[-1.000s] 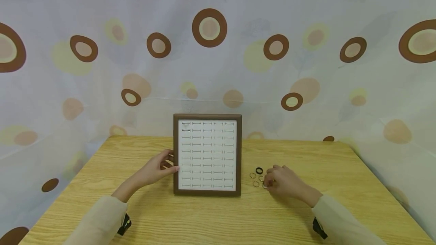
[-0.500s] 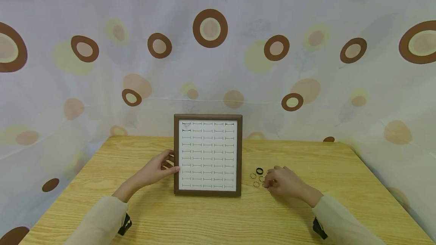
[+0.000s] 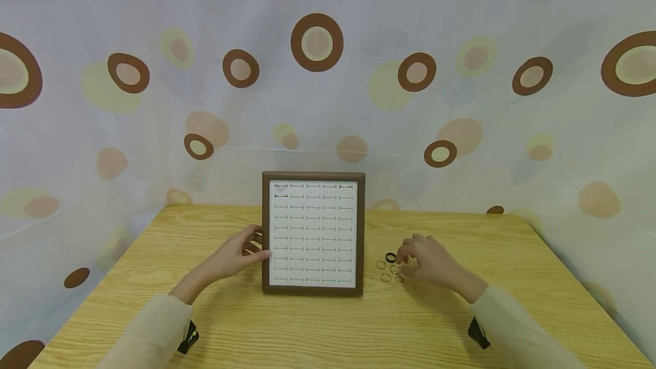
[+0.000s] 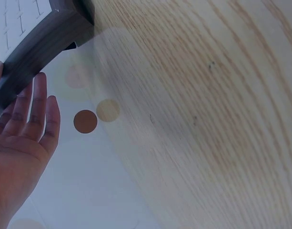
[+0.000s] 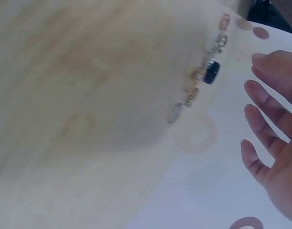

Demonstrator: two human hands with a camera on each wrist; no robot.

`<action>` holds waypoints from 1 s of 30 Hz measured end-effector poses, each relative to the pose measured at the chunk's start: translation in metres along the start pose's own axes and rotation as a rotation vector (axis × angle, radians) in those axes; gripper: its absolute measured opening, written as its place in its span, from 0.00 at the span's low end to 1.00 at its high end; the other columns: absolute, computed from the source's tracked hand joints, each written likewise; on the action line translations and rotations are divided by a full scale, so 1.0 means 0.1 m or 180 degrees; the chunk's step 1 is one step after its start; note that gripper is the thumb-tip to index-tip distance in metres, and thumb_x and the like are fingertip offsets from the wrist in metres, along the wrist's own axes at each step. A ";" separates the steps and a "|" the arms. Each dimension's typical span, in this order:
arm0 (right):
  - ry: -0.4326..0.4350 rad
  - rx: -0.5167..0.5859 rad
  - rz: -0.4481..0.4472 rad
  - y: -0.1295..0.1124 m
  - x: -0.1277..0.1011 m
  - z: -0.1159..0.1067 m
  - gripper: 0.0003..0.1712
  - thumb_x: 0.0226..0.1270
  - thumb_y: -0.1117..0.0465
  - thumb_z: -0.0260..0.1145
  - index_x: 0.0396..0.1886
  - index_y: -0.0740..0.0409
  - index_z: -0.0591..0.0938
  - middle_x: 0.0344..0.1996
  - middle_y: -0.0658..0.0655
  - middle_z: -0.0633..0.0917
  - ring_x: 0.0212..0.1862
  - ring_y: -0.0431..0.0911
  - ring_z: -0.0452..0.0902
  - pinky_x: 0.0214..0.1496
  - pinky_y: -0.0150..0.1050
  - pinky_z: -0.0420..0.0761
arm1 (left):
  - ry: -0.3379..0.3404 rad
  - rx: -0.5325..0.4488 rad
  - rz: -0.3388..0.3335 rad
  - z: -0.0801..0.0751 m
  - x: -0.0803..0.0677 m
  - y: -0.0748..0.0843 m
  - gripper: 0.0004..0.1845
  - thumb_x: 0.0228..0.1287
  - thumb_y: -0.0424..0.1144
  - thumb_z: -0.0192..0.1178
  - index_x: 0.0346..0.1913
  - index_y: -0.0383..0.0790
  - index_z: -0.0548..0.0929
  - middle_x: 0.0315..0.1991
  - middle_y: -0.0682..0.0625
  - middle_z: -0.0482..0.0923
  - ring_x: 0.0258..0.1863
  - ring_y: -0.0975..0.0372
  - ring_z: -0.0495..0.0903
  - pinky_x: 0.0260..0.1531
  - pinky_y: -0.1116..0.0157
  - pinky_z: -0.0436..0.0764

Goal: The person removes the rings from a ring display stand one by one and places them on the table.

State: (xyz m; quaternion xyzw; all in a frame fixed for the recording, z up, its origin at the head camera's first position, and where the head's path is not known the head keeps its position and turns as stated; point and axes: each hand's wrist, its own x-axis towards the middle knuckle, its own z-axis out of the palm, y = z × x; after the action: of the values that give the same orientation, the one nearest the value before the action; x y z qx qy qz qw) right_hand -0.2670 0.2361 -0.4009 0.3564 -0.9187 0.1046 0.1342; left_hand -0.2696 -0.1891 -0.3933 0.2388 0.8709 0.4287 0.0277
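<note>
A white slotted ring display board (image 3: 314, 233) in a brown wooden frame (image 3: 360, 232) stands upright on the table. My left hand (image 3: 237, 253) grips its left edge, thumb on the front and fingers behind; the left wrist view shows the same hand (image 4: 24, 129) along the frame's dark side. My right hand (image 3: 430, 261) hovers over a small group of rings, partly covering them. Among these are a black ring (image 3: 391, 257) and a gold-coloured ring (image 3: 386, 278). In the right wrist view, the right hand (image 5: 274, 119) has loosely spread fingers, apart from the black ring (image 5: 211, 72), and nothing shows in its grasp.
The wood-grain table (image 3: 307, 329) extends around the board and rings. Behind it hangs a pale curtain (image 3: 328, 107) with brown and yellow spots. Black wrist devices, such as the right one (image 3: 479, 333), sit under both cream sleeves.
My right hand has risen slightly away from the rings and its fingers have loosened, uncovering a ring near the front. My left hand stays on the frame.
</note>
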 end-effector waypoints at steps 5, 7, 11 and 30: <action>0.0152 -0.0104 -0.0025 -0.02 0.11 -0.11 0.04 0.50 0.61 0.70 0.27 0.49 0.83 0.28 0.46 0.80 0.32 0.42 0.69 0.32 0.40 0.66 | -0.0011 0.0026 -0.0011 0.00 0.01 -0.02 0.29 0.62 0.43 0.59 0.60 0.30 0.64 0.46 0.40 0.75 0.41 0.57 0.79 0.40 0.65 0.78; 0.0203 -0.0177 -0.0036 -0.02 0.17 -0.16 0.05 0.49 0.61 0.71 0.27 0.48 0.83 0.29 0.46 0.80 0.33 0.43 0.69 0.33 0.43 0.68 | -0.0006 0.0046 -0.0003 0.01 0.02 -0.02 0.29 0.61 0.43 0.59 0.59 0.30 0.64 0.46 0.40 0.76 0.41 0.57 0.79 0.40 0.66 0.78; 0.0362 -0.0297 -0.0079 -0.04 0.29 -0.24 0.07 0.48 0.58 0.72 0.27 0.47 0.83 0.30 0.46 0.81 0.34 0.44 0.71 0.34 0.45 0.70 | 0.0002 0.0074 0.0007 0.01 0.02 -0.01 0.29 0.61 0.44 0.59 0.59 0.30 0.65 0.46 0.40 0.76 0.40 0.58 0.79 0.39 0.66 0.78; 0.0754 -0.0345 -0.0291 -0.27 0.73 -0.67 0.09 0.49 0.54 0.71 0.30 0.48 0.82 0.32 0.46 0.81 0.35 0.43 0.69 0.35 0.40 0.65 | 0.0002 0.0096 0.0002 -0.02 -0.07 0.28 0.25 0.62 0.35 0.58 0.57 0.26 0.65 0.45 0.37 0.75 0.40 0.52 0.79 0.40 0.61 0.78</action>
State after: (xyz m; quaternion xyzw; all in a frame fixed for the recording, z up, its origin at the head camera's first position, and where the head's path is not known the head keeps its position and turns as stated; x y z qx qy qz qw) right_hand -0.2885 0.1904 -0.3115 0.3752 -0.8836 0.0899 0.2654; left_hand -0.2529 -0.1790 -0.3719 0.2393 0.8772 0.4156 0.0236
